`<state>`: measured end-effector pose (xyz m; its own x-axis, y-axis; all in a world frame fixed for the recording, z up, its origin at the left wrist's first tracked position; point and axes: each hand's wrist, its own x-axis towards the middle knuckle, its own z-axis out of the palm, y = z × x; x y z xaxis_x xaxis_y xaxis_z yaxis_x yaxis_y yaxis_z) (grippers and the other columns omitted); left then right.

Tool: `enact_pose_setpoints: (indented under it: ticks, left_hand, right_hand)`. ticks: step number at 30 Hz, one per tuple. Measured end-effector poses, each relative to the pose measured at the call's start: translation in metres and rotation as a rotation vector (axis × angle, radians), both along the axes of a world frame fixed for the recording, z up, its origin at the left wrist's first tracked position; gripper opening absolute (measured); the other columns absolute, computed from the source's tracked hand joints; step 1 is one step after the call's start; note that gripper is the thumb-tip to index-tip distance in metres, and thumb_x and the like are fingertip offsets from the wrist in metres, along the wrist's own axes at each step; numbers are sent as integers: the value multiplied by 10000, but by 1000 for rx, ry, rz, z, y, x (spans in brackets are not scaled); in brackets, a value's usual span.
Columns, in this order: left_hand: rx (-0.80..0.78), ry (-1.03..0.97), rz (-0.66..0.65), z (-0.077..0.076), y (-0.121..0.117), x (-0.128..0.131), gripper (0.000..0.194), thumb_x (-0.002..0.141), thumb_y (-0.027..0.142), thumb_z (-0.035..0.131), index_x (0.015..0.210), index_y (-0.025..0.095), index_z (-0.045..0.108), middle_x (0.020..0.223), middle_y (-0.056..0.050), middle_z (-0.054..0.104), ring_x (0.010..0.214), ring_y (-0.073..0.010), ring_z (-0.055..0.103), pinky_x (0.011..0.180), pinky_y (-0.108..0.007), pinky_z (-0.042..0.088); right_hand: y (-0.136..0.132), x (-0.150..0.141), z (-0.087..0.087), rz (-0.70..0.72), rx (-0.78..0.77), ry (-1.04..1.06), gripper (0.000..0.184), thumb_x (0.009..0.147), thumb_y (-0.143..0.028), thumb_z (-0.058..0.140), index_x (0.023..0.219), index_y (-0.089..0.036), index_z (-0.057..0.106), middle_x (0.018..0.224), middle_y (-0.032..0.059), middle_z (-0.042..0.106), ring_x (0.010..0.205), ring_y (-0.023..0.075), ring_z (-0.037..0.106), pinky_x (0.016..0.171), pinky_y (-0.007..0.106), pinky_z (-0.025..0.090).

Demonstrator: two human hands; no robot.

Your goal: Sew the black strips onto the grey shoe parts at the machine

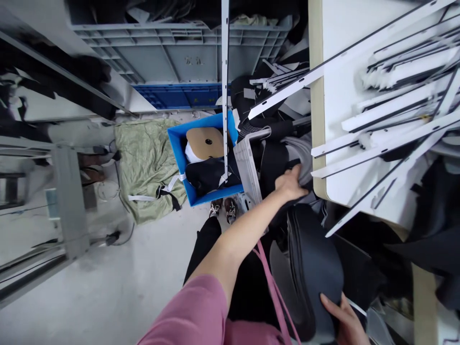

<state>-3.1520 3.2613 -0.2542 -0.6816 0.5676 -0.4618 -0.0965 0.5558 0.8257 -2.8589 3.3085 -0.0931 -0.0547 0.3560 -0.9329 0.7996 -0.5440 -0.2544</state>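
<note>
My left hand (290,184) is partly spread, its fingers down on the dark and grey pieces (272,165) beside the light grey crate (248,167); I cannot tell whether they have closed on any. My right hand (345,317) is at the near edge of a stack of dark panels (321,261), thumb laid over its face, the other fingers partly hidden, so how tightly I have it I cannot tell. That stack stands tilted to the right of my legs, just beside the white table (345,28) with its scattered white strips (388,124). Ahead of my shoes (230,209) sits a blue bin (215,194), next to a green cloth (143,167)
</note>
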Motion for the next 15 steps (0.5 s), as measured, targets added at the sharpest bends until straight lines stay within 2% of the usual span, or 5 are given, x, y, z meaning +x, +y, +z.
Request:
enact_pose_setpoints:
  ticks: [4, 6, 8, 11, 15]
  left_hand:
    - [187, 23, -308, 10, 12, 19, 711, 662, 471, 681, 1304, 253, 466, 1247, -46, 573, 1078, -247, 588, 834, -295, 501]
    - [242, 14, -370, 6, 13, 22, 669, 672, 471, 665, 1276, 240, 494, 1239, -40, 576, 1086, -246, 581, 841, -291, 500]
    - [240, 38, -328, -1, 11, 22, 693, 690, 453, 645, 1322, 246, 454, 1225, -39, 568, 1062, -235, 588, 845, -292, 500]
    - [148, 116, -245, -12, 7, 21, 748, 711, 396, 622, 1402, 279, 361, 1199, -44, 543, 1032, -221, 589, 837, -294, 501]
    - [-21, 104, -122, -23, 5, 17, 822, 715, 361, 643, 1450, 317, 278, 1198, -70, 519, 1099, -255, 553, 861, -318, 497]
  right_hand:
    - [4, 10, 11, 58, 75, -12, 870, 494, -397, 811, 1315, -292, 540, 959, 71, 731, 1063, 342, 627, 970, 448, 480]
    - [4, 11, 15, 115, 85, 12, 832, 484, -369, 795, 1283, -313, 572, 937, 59, 733, 1107, 344, 603, 983, 435, 473]
    - [4, 11, 17, 176, 78, 12, 838, 482, -349, 778, 1292, -312, 566, 918, 57, 734, 1112, 354, 598, 968, 445, 480]
    - [3, 13, 10, 210, 59, -51, 885, 465, -353, 759, 1320, -324, 533, 919, 56, 734, 1053, 376, 625, 890, 473, 520]
    - [4, 15, -3, 239, 68, -142, 977, 328, -344, 732, 1272, -476, 519, 972, 16, 728, 963, 423, 645, 696, 505, 574]
